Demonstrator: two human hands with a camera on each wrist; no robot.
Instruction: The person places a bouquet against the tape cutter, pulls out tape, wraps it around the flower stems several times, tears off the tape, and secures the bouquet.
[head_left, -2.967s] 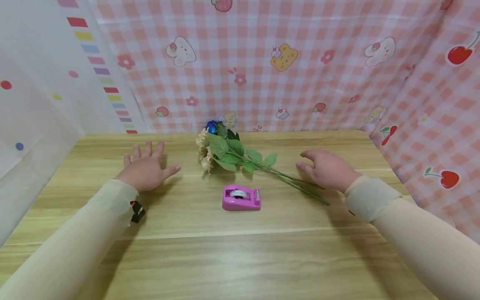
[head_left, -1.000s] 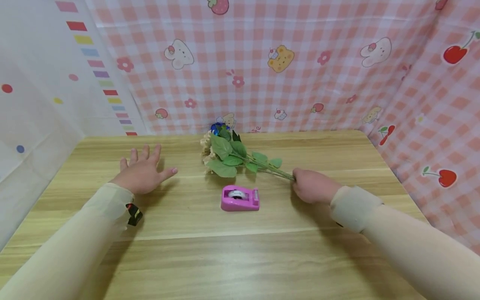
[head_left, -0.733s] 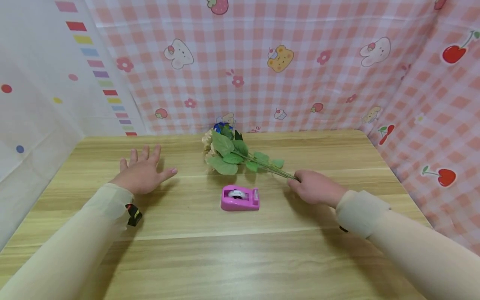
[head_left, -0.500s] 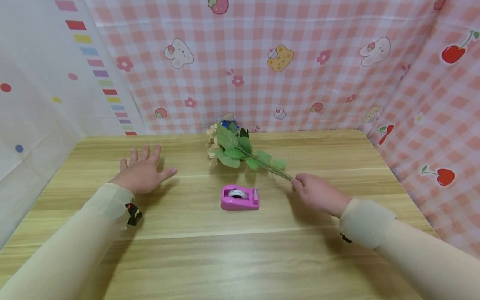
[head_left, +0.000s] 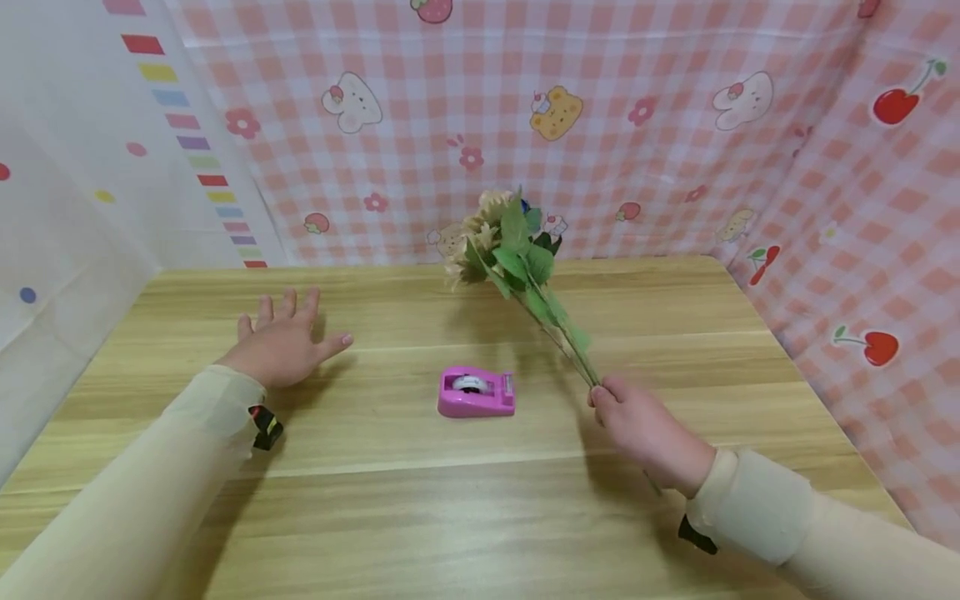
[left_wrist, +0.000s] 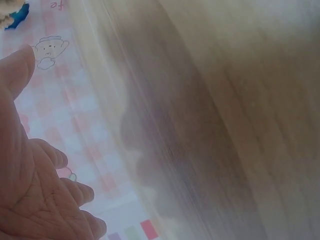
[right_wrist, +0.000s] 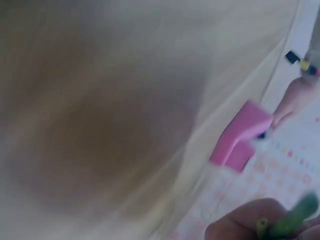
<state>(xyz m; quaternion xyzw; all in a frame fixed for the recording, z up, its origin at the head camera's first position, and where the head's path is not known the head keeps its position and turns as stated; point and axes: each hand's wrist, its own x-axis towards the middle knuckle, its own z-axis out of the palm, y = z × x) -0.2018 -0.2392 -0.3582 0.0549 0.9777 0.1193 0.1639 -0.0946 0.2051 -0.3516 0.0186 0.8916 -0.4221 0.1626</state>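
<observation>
In the head view my right hand [head_left: 648, 429] grips the lower stems of a small bunch of artificial flowers [head_left: 525, 258]. Cream blooms [head_left: 483, 229] and green leaves tilt up and away to the left, with a blue bloom mostly hidden behind the leaves. Stem ends poke out below the hand, and in the right wrist view a green stem end [right_wrist: 297, 217] shows close up. My left hand [head_left: 281, 342] is palm down at the left of the table, fingers spread, holding nothing. Between the hands sits a pink tape dispenser [head_left: 476, 393] with a roll of tape in it.
The wood-grain table [head_left: 450, 508] ends at a pink checked cloth [head_left: 450, 100] behind it. More patterned cloth hangs along the right side, and a white dotted cloth [head_left: 67, 250] along the left.
The right hand has closed round the stems, lifted the flowers off the table and drawn them nearer, blooms swinging up and to the right. Left hand and tape dispenser stay put.
</observation>
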